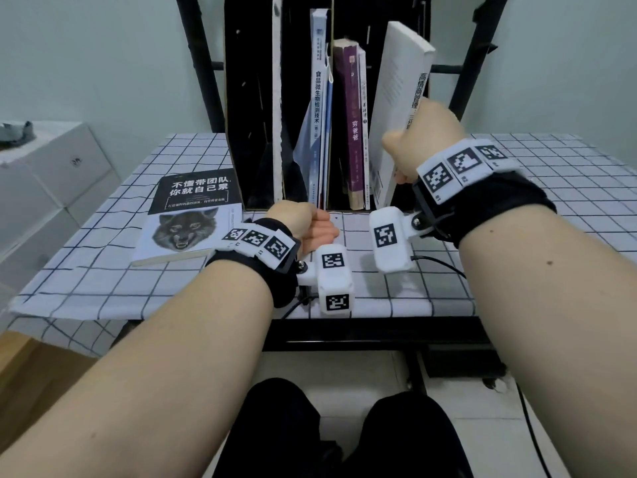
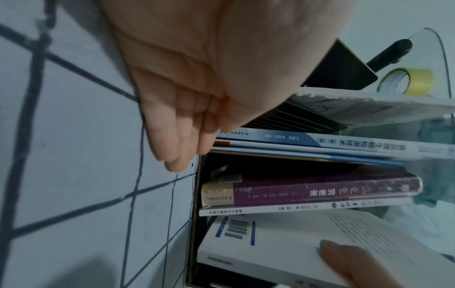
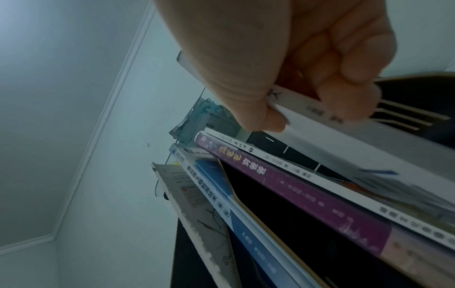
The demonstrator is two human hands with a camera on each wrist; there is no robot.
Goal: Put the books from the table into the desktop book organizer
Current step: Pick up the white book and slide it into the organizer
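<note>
at the organizer's (image 1: 253, 98) right slot, the right hand (image 1: 418, 139) grips a white book (image 1: 396, 98), thumb and fingers curled round its spine, tilted, its foot inside beside the purple book (image 1: 351, 125). the left hand (image 1: 305, 225) rests on the table (image 1: 517, 201), fingers relaxed, holding nothing. a wolf book (image 1: 186, 219) lies flat at left.

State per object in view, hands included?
white book: tilted, partly in organizer, held by right hand
right hand: grip on white book's spine
left hand: relaxed, holds nothing
wolf-cover book: flat on table
purple book: upright in organizer
organizer: upright, left slot bookless
</note>
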